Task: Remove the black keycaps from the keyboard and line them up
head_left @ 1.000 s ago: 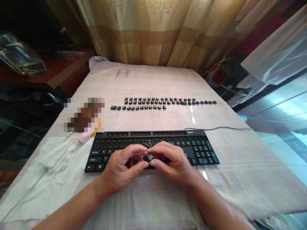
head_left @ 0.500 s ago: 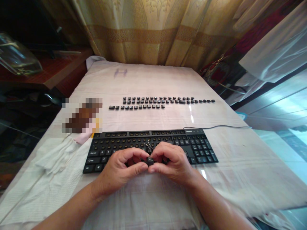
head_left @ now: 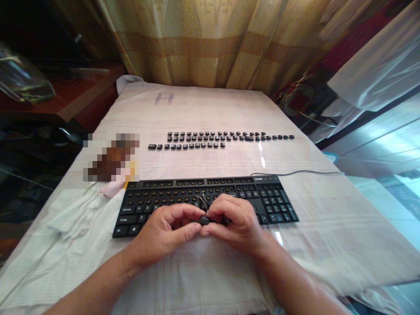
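Observation:
A black keyboard lies across the cloth-covered table, many of its keycaps gone. Both my hands meet over its lower middle. My left hand is closed, thumb and forefinger pinching a small black keycap. My right hand is closed too, pinching the same keycap from the other side and holding a thin wire clip that sticks up behind it. Removed keycaps lie in neat rows farther back on the cloth.
White gloves lie on a white towel at the left. A blurred patch sits beside the keyboard's far left corner. The keyboard cable runs off right. A curtain hangs behind, and a wooden shelf stands left.
The two hands stay pinched together on the keycap; it has turned slightly and sunk a little lower between the fingertips. The view has shifted a touch.

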The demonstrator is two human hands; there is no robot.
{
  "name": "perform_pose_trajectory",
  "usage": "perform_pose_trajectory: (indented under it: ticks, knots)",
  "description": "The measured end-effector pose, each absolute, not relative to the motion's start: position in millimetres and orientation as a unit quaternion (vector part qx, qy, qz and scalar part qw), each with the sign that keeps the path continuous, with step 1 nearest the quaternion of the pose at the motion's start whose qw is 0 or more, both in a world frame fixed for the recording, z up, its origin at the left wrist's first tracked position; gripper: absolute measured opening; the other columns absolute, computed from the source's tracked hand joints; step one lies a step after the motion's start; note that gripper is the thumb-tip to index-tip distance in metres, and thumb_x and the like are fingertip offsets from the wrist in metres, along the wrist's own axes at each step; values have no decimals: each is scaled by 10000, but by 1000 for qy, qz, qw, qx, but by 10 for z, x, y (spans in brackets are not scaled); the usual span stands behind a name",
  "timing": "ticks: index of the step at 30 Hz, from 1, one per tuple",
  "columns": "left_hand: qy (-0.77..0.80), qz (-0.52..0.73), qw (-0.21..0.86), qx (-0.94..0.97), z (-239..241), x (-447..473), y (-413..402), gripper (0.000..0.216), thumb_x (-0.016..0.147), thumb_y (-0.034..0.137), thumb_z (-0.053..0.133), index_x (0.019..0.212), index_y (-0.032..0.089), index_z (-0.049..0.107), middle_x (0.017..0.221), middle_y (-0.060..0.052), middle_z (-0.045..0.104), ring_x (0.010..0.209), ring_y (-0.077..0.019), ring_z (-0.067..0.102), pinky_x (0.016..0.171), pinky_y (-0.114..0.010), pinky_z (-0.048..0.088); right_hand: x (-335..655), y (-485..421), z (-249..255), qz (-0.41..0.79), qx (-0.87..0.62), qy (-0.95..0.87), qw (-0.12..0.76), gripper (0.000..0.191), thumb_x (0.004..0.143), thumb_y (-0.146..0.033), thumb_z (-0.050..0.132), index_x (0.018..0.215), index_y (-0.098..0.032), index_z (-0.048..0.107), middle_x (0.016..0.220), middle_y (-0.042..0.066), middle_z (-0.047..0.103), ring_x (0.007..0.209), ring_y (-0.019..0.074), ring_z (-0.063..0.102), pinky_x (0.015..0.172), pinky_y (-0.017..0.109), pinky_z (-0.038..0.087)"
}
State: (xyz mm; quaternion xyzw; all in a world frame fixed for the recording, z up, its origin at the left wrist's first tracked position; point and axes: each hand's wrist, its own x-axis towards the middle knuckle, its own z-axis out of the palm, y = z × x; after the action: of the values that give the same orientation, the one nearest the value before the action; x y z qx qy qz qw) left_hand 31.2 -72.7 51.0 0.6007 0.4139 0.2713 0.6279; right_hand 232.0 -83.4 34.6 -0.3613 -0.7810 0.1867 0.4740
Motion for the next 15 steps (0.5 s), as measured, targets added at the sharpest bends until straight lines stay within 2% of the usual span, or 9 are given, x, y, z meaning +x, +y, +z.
perform_pose_trajectory:
  ticks: [2,4,9,15]
  knots:
    - [410,276,665,561,508,322,-722,212,749,298,731,926,181,741,798,-34,743,658,-138,641,611,-232,510,2317,-835,347,174,-357,-786,474,293,876,-428,678,742,-181,592,620,3,595,546,110,545,509,220,418]
    - [410,270,689,533,514,327,-711,214,738,313,749,907,183,735,765,-24,730,634,-130,634,591,-229,507,2308,-837,350,167,-353,-790,473,292,878,-428,676,747,-178,600,631,10,605,558,114,564,519,220,434]
    - [428,239,715,499,540,319,-688,288,717,383,765,911,176,717,585,19,639,487,-88,539,418,-168,356,2290,-845,356,155,-346,-792,479,276,887,-416,668,776,-170,607,662,30,630,580,121,582,534,222,458]
    - [439,242,716,487,555,355,-714,285,687,378,775,873,174,703,549,35,601,456,-72,496,378,-157,285,2290,-847,353,143,-357,-793,472,252,882,-403,673,776,-184,608,664,26,636,579,125,593,536,222,466]
